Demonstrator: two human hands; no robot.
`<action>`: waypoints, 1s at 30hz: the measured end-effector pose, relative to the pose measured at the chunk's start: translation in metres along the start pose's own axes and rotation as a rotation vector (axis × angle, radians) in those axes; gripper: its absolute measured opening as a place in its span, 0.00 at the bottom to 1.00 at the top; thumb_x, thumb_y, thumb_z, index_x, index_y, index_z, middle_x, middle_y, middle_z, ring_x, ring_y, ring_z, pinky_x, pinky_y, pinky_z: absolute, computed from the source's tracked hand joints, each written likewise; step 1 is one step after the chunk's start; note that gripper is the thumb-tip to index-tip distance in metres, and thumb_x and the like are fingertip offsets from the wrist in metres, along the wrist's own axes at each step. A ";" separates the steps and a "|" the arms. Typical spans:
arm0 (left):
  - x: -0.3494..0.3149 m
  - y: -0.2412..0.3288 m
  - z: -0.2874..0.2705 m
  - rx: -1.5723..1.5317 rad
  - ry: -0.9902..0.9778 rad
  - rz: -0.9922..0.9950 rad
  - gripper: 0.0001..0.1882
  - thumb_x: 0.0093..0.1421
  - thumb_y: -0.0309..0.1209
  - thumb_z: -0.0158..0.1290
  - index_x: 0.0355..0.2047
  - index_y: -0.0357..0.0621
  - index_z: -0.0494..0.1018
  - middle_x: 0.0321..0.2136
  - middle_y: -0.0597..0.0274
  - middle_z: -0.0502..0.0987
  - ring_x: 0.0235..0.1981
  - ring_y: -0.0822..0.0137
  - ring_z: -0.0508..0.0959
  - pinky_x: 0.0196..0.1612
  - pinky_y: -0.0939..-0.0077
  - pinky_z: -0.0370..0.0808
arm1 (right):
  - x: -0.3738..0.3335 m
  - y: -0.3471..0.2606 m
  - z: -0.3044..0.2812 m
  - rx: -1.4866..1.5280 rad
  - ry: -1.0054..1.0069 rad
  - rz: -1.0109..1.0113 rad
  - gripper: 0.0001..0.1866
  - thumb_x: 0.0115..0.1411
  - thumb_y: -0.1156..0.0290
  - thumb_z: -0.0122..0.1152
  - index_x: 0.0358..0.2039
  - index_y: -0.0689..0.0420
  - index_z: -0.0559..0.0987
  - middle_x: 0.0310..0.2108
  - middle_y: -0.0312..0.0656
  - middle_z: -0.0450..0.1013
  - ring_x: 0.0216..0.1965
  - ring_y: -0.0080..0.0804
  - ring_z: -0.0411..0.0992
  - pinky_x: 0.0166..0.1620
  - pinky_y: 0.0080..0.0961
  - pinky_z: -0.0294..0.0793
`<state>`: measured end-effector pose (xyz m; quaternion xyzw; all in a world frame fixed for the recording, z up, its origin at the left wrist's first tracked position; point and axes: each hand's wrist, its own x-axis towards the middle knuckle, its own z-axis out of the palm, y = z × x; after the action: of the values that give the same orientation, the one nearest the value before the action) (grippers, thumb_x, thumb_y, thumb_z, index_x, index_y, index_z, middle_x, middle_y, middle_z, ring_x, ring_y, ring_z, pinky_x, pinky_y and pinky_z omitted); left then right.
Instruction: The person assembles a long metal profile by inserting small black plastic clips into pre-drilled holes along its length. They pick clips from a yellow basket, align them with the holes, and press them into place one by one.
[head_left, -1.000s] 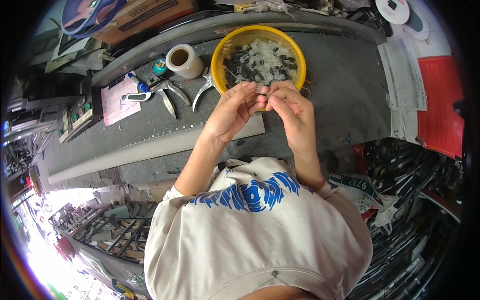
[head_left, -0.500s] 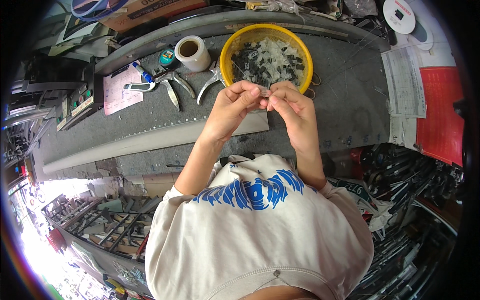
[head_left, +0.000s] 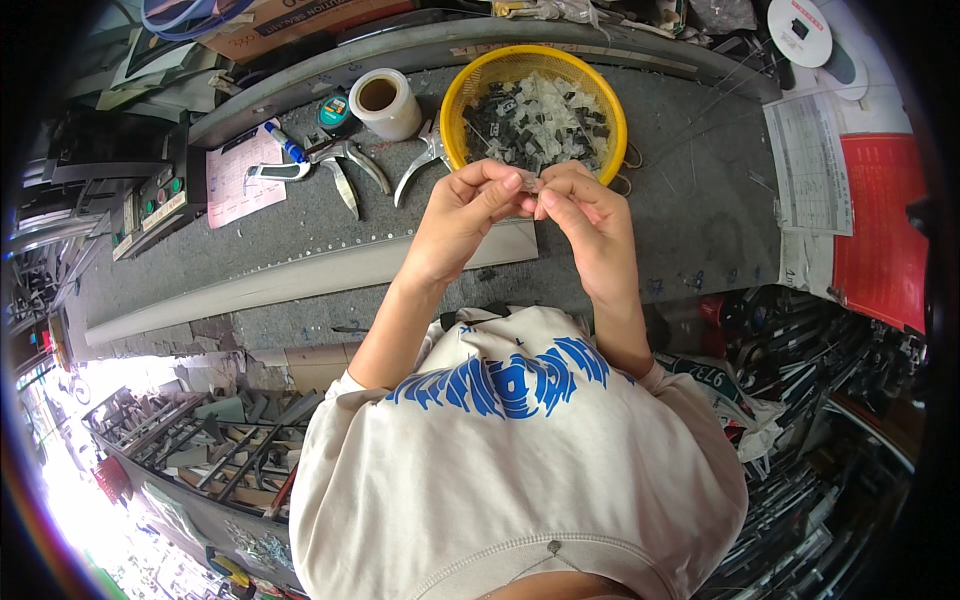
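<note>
Between my fingertips is a small clear plastic piece (head_left: pixel 529 183), partly hidden by the fingers. My left hand (head_left: pixel 468 215) pinches it from the left with thumb and forefinger. From the other side my right hand (head_left: pixel 593 222) is closed on it too, thumb against forefinger. Both hands are raised at the near rim of a round yellow plastic basket (head_left: pixel 617 112). Inside the basket lie many small black and clear plastic parts (head_left: pixel 545 120) in a loose heap.
Left of the basket are a roll of clear film (head_left: pixel 385 105), a teal tape measure (head_left: pixel 334 112), pliers (head_left: pixel 345 180), a blue marker (head_left: pixel 287 143) and a pink sheet (head_left: pixel 240 190). A long pale metal strip (head_left: pixel 310 280) lies along the bench's near side. Papers (head_left: pixel 810 165) stand at right.
Hardly anything differs. My hands hold the same pinch at the basket's rim, with only a very slight shift of the fingers.
</note>
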<state>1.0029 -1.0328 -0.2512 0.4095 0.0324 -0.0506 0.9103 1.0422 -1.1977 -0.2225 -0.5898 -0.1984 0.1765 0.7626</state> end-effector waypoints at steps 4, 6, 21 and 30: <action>-0.001 0.000 0.001 0.031 0.023 -0.002 0.11 0.67 0.32 0.53 0.41 0.35 0.74 0.38 0.56 0.81 0.38 0.70 0.80 0.47 0.71 0.78 | 0.000 0.001 0.000 -0.020 -0.003 -0.015 0.06 0.64 0.78 0.56 0.31 0.65 0.78 0.35 0.36 0.68 0.37 0.19 0.68 0.42 0.18 0.68; -0.001 0.001 0.001 0.046 0.030 0.004 0.11 0.67 0.32 0.53 0.41 0.35 0.74 0.38 0.56 0.81 0.38 0.70 0.80 0.47 0.72 0.78 | 0.000 0.001 0.001 -0.017 0.001 -0.008 0.05 0.64 0.78 0.56 0.31 0.65 0.78 0.35 0.36 0.68 0.36 0.19 0.68 0.42 0.18 0.68; -0.003 -0.001 0.000 0.103 0.070 0.003 0.14 0.64 0.31 0.57 0.45 0.33 0.76 0.37 0.55 0.82 0.37 0.69 0.81 0.46 0.73 0.78 | -0.001 0.001 0.002 -0.150 0.049 -0.006 0.04 0.61 0.81 0.58 0.28 0.67 0.76 0.35 0.38 0.70 0.35 0.21 0.71 0.40 0.16 0.70; -0.005 -0.003 0.000 0.118 0.110 0.007 0.15 0.64 0.32 0.57 0.46 0.33 0.78 0.37 0.55 0.82 0.37 0.69 0.81 0.46 0.72 0.79 | -0.002 0.003 0.003 -0.166 0.046 -0.025 0.04 0.61 0.79 0.58 0.29 0.67 0.77 0.34 0.39 0.71 0.35 0.21 0.72 0.40 0.17 0.70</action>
<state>0.9976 -1.0343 -0.2529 0.4645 0.0780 -0.0265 0.8817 1.0391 -1.1953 -0.2244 -0.6523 -0.2021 0.1364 0.7177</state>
